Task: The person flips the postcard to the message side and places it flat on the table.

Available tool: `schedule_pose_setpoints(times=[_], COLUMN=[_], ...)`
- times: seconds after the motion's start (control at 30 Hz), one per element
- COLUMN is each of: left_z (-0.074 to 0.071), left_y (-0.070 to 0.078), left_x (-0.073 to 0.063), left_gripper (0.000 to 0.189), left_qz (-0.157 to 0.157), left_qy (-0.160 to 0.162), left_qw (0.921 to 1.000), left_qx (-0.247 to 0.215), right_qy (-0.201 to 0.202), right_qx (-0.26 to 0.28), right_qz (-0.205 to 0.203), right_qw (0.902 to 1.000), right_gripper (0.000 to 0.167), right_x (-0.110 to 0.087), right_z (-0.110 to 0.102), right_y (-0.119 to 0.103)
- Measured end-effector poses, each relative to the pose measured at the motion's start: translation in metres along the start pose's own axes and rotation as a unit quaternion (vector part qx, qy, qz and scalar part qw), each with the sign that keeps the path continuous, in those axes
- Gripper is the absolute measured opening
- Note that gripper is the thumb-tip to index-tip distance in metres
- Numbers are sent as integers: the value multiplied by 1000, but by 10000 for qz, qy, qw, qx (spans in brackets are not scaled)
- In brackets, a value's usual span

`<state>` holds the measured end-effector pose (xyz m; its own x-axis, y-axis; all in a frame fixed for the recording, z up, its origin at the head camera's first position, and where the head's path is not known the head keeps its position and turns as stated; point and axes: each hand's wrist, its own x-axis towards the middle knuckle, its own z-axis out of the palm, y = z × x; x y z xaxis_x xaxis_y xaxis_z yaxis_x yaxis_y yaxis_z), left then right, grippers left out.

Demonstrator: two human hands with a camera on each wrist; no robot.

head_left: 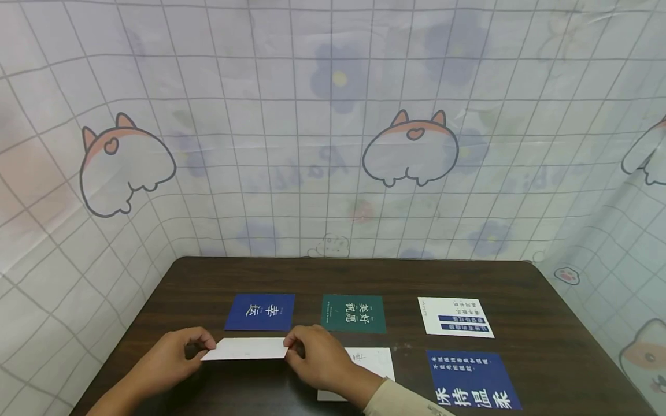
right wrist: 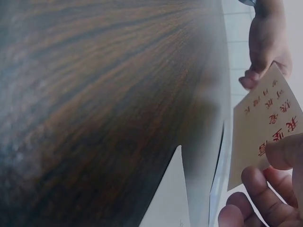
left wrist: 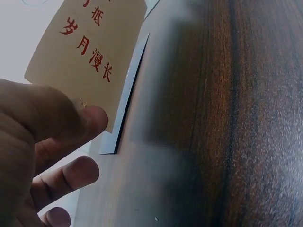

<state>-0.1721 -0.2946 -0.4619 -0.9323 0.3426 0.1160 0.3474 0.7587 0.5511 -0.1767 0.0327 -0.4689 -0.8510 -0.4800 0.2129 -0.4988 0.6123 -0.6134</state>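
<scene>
Both hands hold one card [head_left: 247, 348] between them over the near left part of the table. My left hand [head_left: 169, 357] pinches its left end between thumb and fingers. At the right end, my right hand [head_left: 318, 357] pinches a corner. From the head view the card's pale, nearly blank side shows, tilted to a narrow strip. The wrist views show its beige side [left wrist: 94, 52] with red characters. Just beyond lies a dark blue card [head_left: 240, 320] with white characters. A white card [head_left: 382, 359] lies partly hidden under my right hand and wrist.
On the dark wood table [head_left: 364, 274] lie a green card [head_left: 333, 320], a white card with blue bands [head_left: 430, 320] and a blue card with large white characters [head_left: 470, 378]. A white gridded cloth [head_left: 270, 190] hangs behind the table and along its sides.
</scene>
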Motion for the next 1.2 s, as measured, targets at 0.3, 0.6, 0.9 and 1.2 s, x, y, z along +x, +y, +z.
schedule_pose_setpoints(times=[0.3,0.6,0.9,1.2], left_z=[-3,-1,1,3], left_y=[5,3,0,2], left_x=[0,-1,2,0], left_gripper=[20,12,22,28], left_qz=[-263,-73,-67,-332], left_qy=[-149,-181,-370,-655], left_qw=[9988,9995,9986,9960], left_qx=[-379,-260,-384,-514], right_qy=[-59,-152,-171,-397], right_qx=[-19,152,-112,-234], right_qz=[-61,75,-2,23], right_qw=[10000,9997,9998,9989], right_gripper=[12,15,22,26], right_x=[0,-2,-2,-3], right_z=[0,0,2,3], right_y=[2,1,0,2])
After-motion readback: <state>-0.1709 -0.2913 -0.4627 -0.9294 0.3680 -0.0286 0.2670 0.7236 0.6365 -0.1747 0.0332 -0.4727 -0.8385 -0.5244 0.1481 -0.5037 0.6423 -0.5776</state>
